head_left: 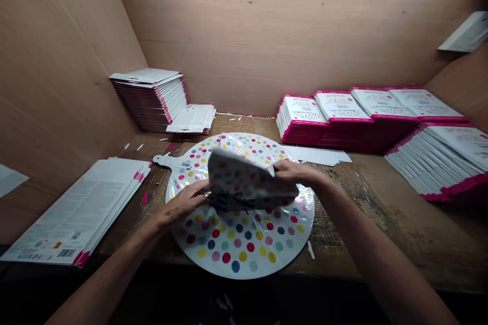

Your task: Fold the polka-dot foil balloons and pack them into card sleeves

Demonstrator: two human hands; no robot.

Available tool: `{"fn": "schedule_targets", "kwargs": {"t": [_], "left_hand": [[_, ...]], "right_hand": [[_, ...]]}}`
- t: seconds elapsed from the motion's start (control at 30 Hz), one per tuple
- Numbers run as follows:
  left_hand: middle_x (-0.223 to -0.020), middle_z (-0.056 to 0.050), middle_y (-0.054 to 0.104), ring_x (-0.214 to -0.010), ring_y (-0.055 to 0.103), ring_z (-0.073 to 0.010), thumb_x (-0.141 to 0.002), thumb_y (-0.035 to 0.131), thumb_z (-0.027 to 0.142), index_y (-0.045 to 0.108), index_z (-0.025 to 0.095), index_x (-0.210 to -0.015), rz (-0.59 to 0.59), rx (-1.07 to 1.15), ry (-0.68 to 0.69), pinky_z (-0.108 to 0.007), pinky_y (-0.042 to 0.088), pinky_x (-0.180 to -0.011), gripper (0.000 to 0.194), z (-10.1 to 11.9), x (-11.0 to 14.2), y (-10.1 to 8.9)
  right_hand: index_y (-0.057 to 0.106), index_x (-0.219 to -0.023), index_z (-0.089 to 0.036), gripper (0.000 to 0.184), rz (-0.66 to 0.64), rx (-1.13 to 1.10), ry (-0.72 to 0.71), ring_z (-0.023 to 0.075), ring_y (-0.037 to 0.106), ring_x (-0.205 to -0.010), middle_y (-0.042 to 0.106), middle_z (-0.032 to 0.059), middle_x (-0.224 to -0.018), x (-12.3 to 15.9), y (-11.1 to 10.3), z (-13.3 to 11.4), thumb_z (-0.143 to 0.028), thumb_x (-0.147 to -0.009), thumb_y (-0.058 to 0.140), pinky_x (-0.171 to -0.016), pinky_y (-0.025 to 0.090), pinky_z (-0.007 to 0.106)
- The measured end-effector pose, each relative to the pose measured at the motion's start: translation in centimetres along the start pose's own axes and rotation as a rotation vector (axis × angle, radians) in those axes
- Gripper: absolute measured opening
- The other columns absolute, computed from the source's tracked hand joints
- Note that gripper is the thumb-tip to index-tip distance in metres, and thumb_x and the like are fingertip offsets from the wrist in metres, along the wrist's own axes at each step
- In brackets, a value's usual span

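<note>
A round foil balloon (237,244) printed with coloured dots lies flat on the wooden workbench (339,249), its tab with a barcode (164,161) pointing left. Its upper part is folded up into a raised flap (239,181). My left hand (183,203) grips the left end of that fold. My right hand (295,172) holds the flap's right side, with fingers over its top edge. The foil under the flap is hidden by the fold and my hands.
Stacks of white printed packets (152,99) stand at the back left, with another stack (80,208) at the front left. Pink-edged packets (301,119) fill the back right, and more (446,157) lie at the right. Cardboard walls (244,25) surround the bench.
</note>
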State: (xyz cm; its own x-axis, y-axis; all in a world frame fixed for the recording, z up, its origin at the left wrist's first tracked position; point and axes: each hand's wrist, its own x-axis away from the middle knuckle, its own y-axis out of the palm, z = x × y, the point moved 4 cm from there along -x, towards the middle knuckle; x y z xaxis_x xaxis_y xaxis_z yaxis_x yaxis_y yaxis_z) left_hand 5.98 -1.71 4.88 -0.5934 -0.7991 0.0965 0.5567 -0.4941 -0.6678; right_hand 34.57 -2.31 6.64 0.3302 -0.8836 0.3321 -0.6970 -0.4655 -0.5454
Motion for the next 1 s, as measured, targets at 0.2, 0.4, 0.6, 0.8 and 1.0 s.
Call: {"fn": "schedule_targets", "kwargs": {"t": [0.2,0.4,0.6,0.8,1.0], "left_hand": [[-0.061,0.0,0.062,-0.063,0.059,-0.0174,-0.084,0.05,0.046,0.064,0.016,-0.085,0.331,0.009,-0.336,-0.025,0.04,-0.057,0.034,-1.2,-2.0,-0.2],[-0.086,-0.005,0.074,-0.091,0.068,-0.0238,-0.091,0.046,0.038,0.06,0.018,-0.122,0.382,-0.208,-0.441,-0.03,0.046,-0.079,0.039,-0.4,-2.8,-0.1],[-0.115,-0.019,0.068,-0.105,0.065,-0.0307,-0.094,0.046,0.039,0.049,0.008,-0.134,0.474,-0.508,-0.409,-0.038,0.049,-0.087,0.051,0.9,-2.7,0.7],[-0.155,-0.015,0.038,-0.145,0.026,-0.0366,-0.097,0.039,0.045,0.044,0.014,-0.145,0.377,-0.742,0.01,-0.055,0.024,-0.116,0.057,0.5,-3.4,3.6],[-0.157,-0.014,0.035,-0.147,0.021,-0.0386,-0.099,0.033,0.048,0.041,0.014,-0.148,0.303,-0.777,-0.016,-0.059,0.017,-0.117,0.06,-2.0,-4.3,4.3]], "right_hand": [[0.069,-0.086,-0.016,0.048,0.562,-0.116,0.11,0.0219,0.065,-0.078,0.07,0.0062,-0.082,-0.9,-1.5,2.9,-0.061,-0.082,0.053,-0.061,0.049,0.027],[0.066,-0.105,-0.022,0.043,0.8,0.174,0.139,0.0262,0.067,-0.087,0.071,0.0081,-0.09,2.1,2.6,5.7,-0.057,-0.089,0.046,-0.076,0.051,0.035],[0.054,-0.13,-0.013,0.044,0.841,0.49,0.312,0.0307,0.068,-0.094,0.072,0.0155,-0.102,1.0,3.4,4.8,-0.038,-0.096,0.04,-0.082,0.05,0.039],[0.047,-0.139,-0.01,0.057,0.845,0.847,-0.046,0.0367,0.05,-0.127,0.047,0.0249,-0.142,3.0,5.2,1.3,-0.041,-0.091,0.05,-0.103,0.042,0.05],[0.056,-0.13,-0.01,0.046,0.366,1.12,-0.259,0.0327,0.043,-0.134,0.047,0.0205,-0.145,1.9,6.7,-0.9,-0.013,-0.084,0.053,-0.11,0.035,0.047]]}}
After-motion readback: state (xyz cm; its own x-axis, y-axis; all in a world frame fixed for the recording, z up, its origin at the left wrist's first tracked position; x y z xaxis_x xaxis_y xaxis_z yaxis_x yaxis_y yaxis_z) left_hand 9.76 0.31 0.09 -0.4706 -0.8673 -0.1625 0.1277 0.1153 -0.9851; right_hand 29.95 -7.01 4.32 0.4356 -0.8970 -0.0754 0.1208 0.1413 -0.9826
